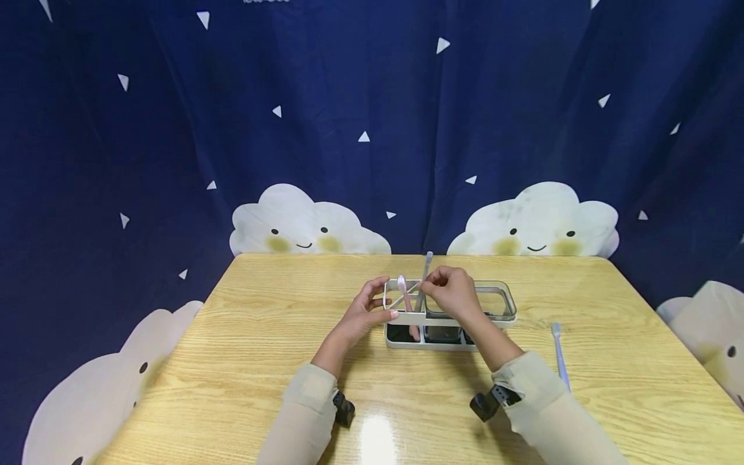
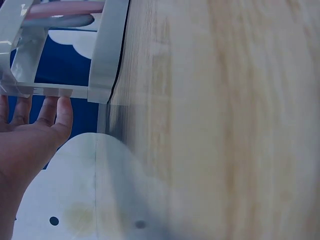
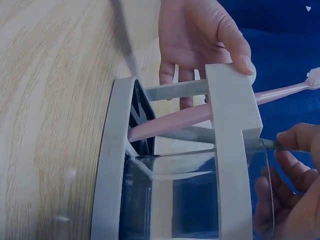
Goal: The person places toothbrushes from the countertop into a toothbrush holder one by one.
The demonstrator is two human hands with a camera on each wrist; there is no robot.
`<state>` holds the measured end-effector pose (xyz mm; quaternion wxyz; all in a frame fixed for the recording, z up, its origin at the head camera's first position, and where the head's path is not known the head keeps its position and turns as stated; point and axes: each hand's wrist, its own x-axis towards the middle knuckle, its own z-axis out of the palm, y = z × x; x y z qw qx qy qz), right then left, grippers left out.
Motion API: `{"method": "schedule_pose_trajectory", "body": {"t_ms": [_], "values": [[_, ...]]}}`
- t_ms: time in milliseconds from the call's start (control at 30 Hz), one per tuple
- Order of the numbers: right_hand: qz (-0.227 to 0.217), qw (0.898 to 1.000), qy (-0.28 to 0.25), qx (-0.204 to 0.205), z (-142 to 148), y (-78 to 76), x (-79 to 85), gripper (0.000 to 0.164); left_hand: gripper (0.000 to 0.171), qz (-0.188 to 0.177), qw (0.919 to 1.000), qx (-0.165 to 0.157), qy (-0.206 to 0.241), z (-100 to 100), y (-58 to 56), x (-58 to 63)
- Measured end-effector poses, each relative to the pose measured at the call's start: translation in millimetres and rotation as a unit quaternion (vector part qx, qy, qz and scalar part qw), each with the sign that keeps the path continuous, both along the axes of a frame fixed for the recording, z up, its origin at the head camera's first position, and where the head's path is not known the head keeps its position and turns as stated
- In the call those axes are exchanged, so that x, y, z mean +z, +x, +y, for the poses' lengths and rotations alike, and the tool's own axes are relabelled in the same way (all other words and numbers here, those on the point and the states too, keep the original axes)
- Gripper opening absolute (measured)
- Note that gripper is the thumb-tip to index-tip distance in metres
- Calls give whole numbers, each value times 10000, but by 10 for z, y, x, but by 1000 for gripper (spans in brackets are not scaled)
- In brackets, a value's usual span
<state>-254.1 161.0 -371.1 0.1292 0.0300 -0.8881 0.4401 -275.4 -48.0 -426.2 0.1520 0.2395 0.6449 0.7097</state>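
Observation:
A white toothbrush holder (image 1: 407,318) with an open frame and a dark base stands on the table. My left hand (image 1: 363,313) grips its left end, thumb on the front rail and fingers round the far side. Between thumb and fingers my right hand (image 1: 453,294) pinches a grey toothbrush (image 1: 428,259), whose lower part is down inside the holder's left section. A pink toothbrush (image 3: 175,121) leans in that same section, bristles up. The right section carries a clear container (image 3: 185,200), partly behind my right hand in the head view.
On the table to the right lies a purple toothbrush (image 1: 560,355), its lower end overlapped by my right sleeve. The wooden table (image 1: 261,310) ends at a dark blue curtain (image 1: 325,161) with cloud shapes. Each wrist wears a black camera.

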Motion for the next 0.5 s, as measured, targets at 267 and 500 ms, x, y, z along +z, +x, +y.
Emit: {"method": "schedule_pose_trajectory", "body": {"t_ms": [267, 500], "values": [[155, 9984, 543, 101, 13, 18, -5, 11, 71, 117, 9996, 258, 52, 29, -120, -190], [56, 9984, 539, 180, 47, 40, 12, 12, 71, 73, 9996, 253, 55, 32, -120, -211]]}}
